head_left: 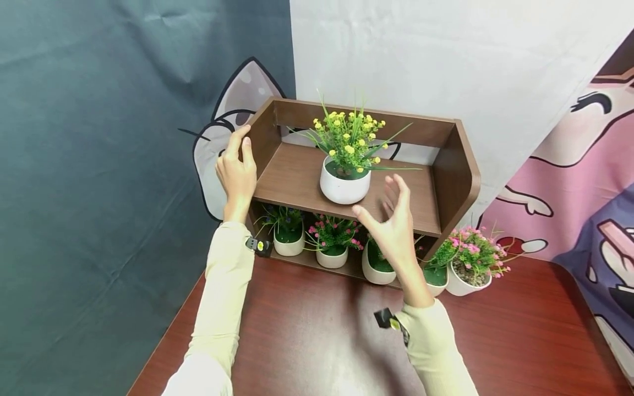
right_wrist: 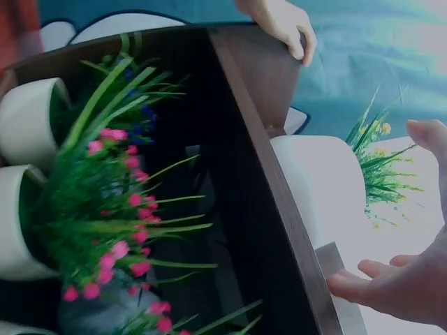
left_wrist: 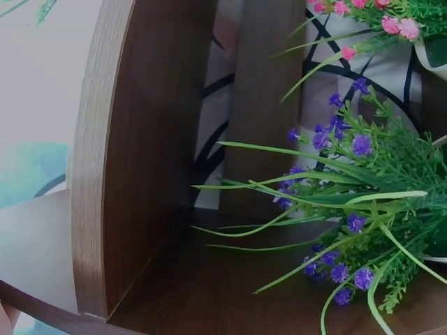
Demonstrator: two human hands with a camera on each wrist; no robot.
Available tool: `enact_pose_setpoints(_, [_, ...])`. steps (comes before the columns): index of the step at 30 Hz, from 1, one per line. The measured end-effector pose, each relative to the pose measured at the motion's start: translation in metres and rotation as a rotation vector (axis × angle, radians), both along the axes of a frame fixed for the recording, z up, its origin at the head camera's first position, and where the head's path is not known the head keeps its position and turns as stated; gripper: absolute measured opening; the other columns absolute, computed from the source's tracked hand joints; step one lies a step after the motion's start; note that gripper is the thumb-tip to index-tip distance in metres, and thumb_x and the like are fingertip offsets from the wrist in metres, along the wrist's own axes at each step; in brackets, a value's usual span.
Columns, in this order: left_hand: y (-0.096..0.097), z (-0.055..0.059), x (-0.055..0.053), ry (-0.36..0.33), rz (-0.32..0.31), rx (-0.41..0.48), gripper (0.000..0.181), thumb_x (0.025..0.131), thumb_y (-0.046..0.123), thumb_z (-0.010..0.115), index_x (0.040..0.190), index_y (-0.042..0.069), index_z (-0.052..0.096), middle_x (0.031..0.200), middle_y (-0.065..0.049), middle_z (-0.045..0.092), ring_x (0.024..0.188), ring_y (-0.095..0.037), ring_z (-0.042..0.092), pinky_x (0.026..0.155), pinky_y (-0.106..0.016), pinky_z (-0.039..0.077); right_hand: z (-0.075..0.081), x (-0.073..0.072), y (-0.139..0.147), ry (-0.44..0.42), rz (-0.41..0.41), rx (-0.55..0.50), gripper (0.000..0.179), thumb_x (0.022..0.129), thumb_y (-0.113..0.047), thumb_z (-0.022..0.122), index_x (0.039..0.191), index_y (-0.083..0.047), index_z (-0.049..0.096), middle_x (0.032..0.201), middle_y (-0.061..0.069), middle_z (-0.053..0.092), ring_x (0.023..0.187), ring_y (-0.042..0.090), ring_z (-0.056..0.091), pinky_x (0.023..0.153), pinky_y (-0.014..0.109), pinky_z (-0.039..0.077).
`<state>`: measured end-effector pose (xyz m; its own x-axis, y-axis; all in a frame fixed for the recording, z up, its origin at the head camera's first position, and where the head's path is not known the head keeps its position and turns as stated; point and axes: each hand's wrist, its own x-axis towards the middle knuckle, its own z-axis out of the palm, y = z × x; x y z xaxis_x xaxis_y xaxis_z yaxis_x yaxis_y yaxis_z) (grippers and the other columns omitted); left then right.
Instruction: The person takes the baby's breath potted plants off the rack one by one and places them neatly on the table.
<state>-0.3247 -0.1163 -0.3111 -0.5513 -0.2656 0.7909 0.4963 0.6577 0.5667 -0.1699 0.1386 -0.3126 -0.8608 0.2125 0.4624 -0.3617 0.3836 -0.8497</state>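
The right hand [head_left: 393, 228] is gripping nothing: its thumb and fingers are spreading apart in a curve, seemingly to suit the round base of the yellow plant [head_left: 349, 148]. That plant is standing upright on the top board of the shelf [head_left: 292, 170], just left of the right hand, near the thumb and apparently not touching it. It is sitting by the board's front edge, likely for easy reach, and its long leaves are splaying over the board. The left hand [head_left: 236, 170] is holding the shelf's left side, fingers bending over the edge, probably to steady the frame. Below and between the hands, the purple plant [head_left: 288, 234] and pink plant [head_left: 333, 239] are standing side by side, perhaps lined up for display. Right of the right hand, an outer plant [head_left: 473, 258] is standing on the table [head_left: 307, 330].
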Motion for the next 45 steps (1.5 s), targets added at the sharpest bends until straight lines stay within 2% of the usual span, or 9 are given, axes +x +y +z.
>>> enact_pose_setpoints(3, [0.0, -0.002, -0.001, -0.003, 0.003, 0.001, 0.027, 0.089, 0.033, 0.042, 0.109, 0.028, 0.059, 0.107, 0.016, 0.057, 0.086, -0.022, 0.059, 0.069, -0.036, 0.04, -0.001, -0.025, -0.003, -0.076, -0.073, 0.085, 0.095, 0.062, -0.043, 0.072, 0.134, -0.024, 0.013, 0.135, 0.002, 0.027, 0.121, 0.014, 0.029, 0.094, 0.034, 0.026])
enact_pose_setpoints(6, [-0.001, -0.003, -0.001, -0.006, 0.006, 0.006, 0.026, 0.089, 0.033, 0.042, 0.109, 0.029, 0.059, 0.107, 0.017, 0.057, 0.083, -0.023, 0.059, 0.068, -0.035, 0.039, 0.0, -0.043, -0.011, -0.111, -0.117, 0.14, 0.104, 0.056, -0.051, 0.072, 0.135, -0.025, 0.01, 0.136, 0.001, 0.024, 0.12, 0.008, 0.027, 0.094, 0.032, 0.025])
enact_pose_setpoints(9, [-0.001, -0.001, 0.001, 0.013, 0.004, 0.004, 0.026, 0.089, 0.032, 0.043, 0.109, 0.027, 0.059, 0.107, 0.016, 0.057, 0.079, -0.024, 0.059, 0.067, -0.036, 0.04, -0.001, -0.054, -0.017, -0.087, -0.125, 0.143, 0.099, 0.057, -0.049, 0.072, 0.133, -0.019, 0.017, 0.131, 0.002, 0.03, 0.115, 0.009, 0.033, 0.091, 0.029, 0.029])
enact_pose_setpoints(13, [0.0, 0.001, 0.002, 0.037, -0.002, -0.009, 0.027, 0.089, 0.032, 0.042, 0.109, 0.026, 0.059, 0.108, 0.017, 0.056, 0.076, -0.025, 0.059, 0.065, -0.036, 0.04, -0.005, -0.06, -0.018, -0.033, -0.137, 0.139, 0.082, 0.06, -0.041, 0.073, 0.124, -0.01, 0.03, 0.12, 0.005, 0.041, 0.107, 0.013, 0.043, 0.084, 0.027, 0.034])
enact_pose_setpoints(16, [0.001, 0.001, 0.003, 0.04, 0.002, -0.014, 0.027, 0.089, 0.032, 0.042, 0.109, 0.026, 0.059, 0.107, 0.017, 0.057, 0.077, -0.025, 0.059, 0.065, -0.036, 0.04, -0.009, -0.061, -0.018, -0.015, -0.138, 0.139, 0.077, 0.061, -0.039, 0.073, 0.12, -0.008, 0.033, 0.118, 0.007, 0.042, 0.108, 0.015, 0.044, 0.084, 0.026, 0.035])
enact_pose_setpoints(23, [0.001, 0.0, 0.005, 0.027, -0.001, -0.007, 0.026, 0.089, 0.032, 0.043, 0.109, 0.027, 0.059, 0.107, 0.017, 0.057, 0.075, -0.026, 0.058, 0.065, -0.036, 0.039, -0.009, -0.054, -0.015, -0.014, -0.167, 0.186, 0.078, 0.06, -0.044, 0.071, 0.12, -0.01, 0.034, 0.115, 0.008, 0.045, 0.105, 0.018, 0.047, 0.081, 0.029, 0.038])
enact_pose_setpoints(30, [0.001, 0.002, 0.004, -0.009, -0.008, 0.007, 0.026, 0.089, 0.032, 0.042, 0.109, 0.028, 0.059, 0.108, 0.018, 0.055, 0.087, -0.021, 0.058, 0.071, -0.035, 0.039, -0.009, -0.043, -0.012, 0.002, -0.163, 0.198, 0.077, 0.059, -0.045, 0.072, 0.118, -0.011, 0.036, 0.112, 0.009, 0.046, 0.104, 0.021, 0.048, 0.08, 0.032, 0.04])
enact_pose_setpoints(36, [-0.002, 0.001, -0.011, -0.011, -0.037, 0.005, 0.026, 0.089, 0.032, 0.042, 0.109, 0.028, 0.058, 0.108, 0.019, 0.055, 0.088, -0.02, 0.058, 0.071, -0.035, 0.039, -0.011, -0.043, -0.014, 0.01, -0.184, 0.179, 0.077, 0.057, -0.044, 0.073, 0.117, -0.012, 0.036, 0.112, 0.008, 0.046, 0.102, 0.022, 0.049, 0.079, 0.032, 0.041])
enact_pose_setpoints(45, [-0.003, -0.003, -0.013, -0.023, -0.033, 0.002, 0.026, 0.089, 0.032, 0.042, 0.11, 0.029, 0.058, 0.109, 0.02, 0.054, 0.084, -0.023, 0.059, 0.07, -0.035, 0.039, -0.019, -0.033, -0.012, 0.001, -0.174, 0.121, 0.076, 0.057, -0.045, 0.073, 0.116, -0.015, 0.035, 0.112, 0.007, 0.045, 0.094, 0.02, 0.054, 0.068, 0.03, 0.045])
